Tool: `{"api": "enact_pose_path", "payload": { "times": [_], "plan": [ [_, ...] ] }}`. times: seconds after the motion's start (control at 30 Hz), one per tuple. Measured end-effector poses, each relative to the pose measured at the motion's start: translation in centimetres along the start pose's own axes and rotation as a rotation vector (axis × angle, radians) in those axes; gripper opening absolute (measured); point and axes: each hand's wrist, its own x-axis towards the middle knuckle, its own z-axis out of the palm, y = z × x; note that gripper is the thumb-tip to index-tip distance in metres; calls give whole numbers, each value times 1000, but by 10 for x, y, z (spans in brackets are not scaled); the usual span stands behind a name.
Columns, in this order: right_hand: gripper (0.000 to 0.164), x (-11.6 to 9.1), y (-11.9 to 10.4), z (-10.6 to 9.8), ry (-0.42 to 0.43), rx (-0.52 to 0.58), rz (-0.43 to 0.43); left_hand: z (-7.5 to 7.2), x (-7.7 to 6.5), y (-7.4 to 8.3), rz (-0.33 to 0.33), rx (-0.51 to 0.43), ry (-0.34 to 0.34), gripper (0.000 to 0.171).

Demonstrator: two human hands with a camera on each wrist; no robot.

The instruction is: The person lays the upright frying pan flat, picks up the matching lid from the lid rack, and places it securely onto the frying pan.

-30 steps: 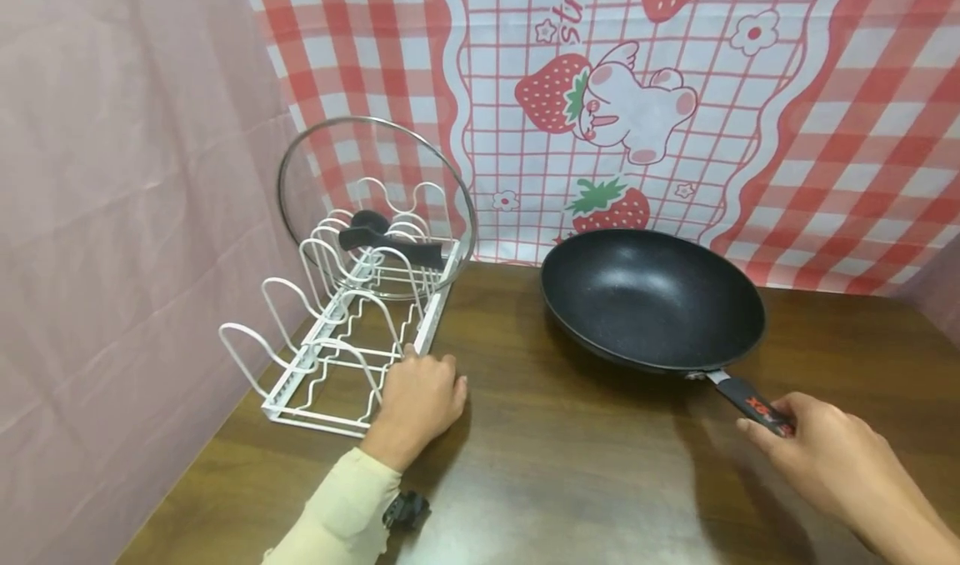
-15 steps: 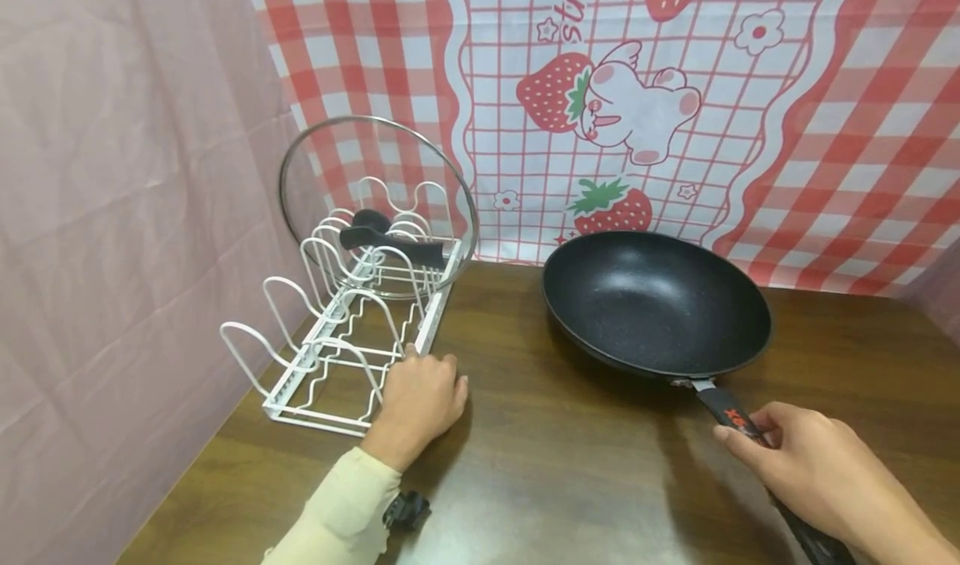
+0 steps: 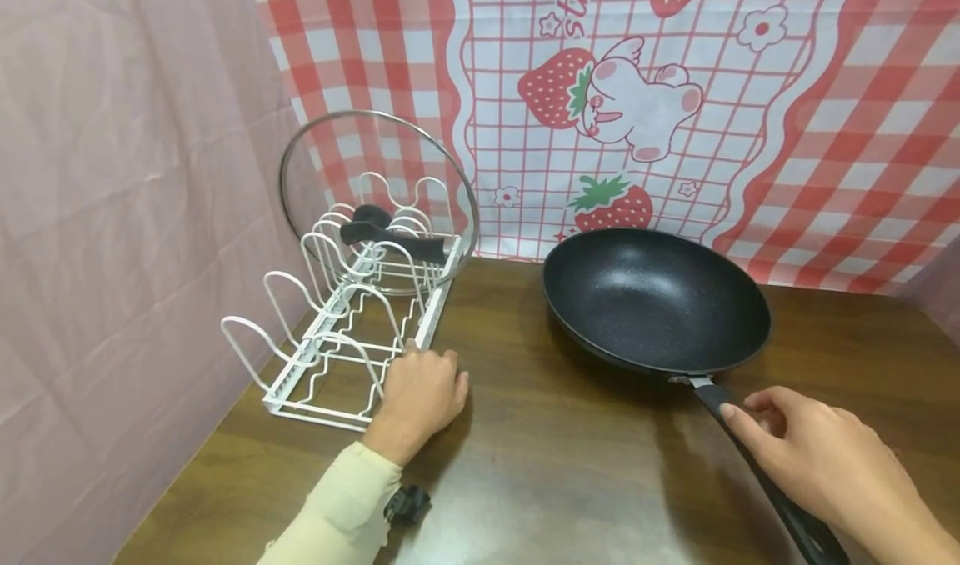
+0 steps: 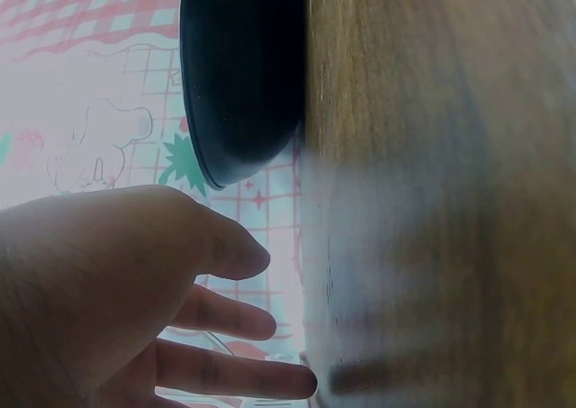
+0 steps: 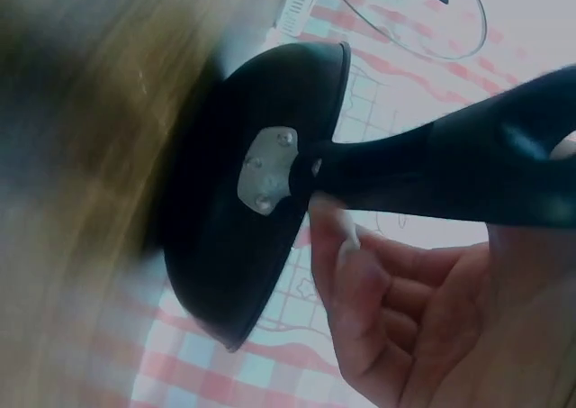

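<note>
One black pan (image 3: 652, 298) rests on the one wood-grained table (image 3: 525, 465), its single handle (image 3: 795, 515) extending toward you from the near side of the bowl. At the handle's root, the right wrist view shows one metal bracket (image 5: 270, 187) with three rivets. Of your two hands, the right hand (image 3: 817, 452) lies on the near side of the pan, its fingers loosely curled alongside the handle rather than wrapped round it; you cannot tell whether the fingertips touch it. Your left hand (image 3: 422, 394) is left of the pan and well apart from it, beside the near end of one white wire rack (image 3: 431, 319); in the left wrist view the thumb and two visible fingers reach out fairly straight and spread, but contact with the rack cannot be told. One pale sleeve (image 3: 337, 498) covers your left forearm. Left of the pan, toward the far end of the rack, one clear, metal-rimmed lid (image 3: 378, 152) stands on edge with one black knob (image 3: 412, 246). Behind the pan hangs one red-and-white cloth (image 3: 637, 115), on which three strawberries, two flowers and one white animal are visible.
</note>
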Motion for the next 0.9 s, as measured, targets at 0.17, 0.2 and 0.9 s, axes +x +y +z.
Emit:
{"api": "enact_pose_path", "payload": {
  "times": [0.17,0.2,0.9],
  "plan": [
    [64,3,-2,-3,11,-8,6,0,1,1,-6,-3,-20,34],
    [63,3,-2,-3,12,-7,2,0,1,1,-7,-6,-24,34],
    [31,-7,-25,12,254,15,-137,-4,1,0,-9,-8,-42,34]
  ]
}}
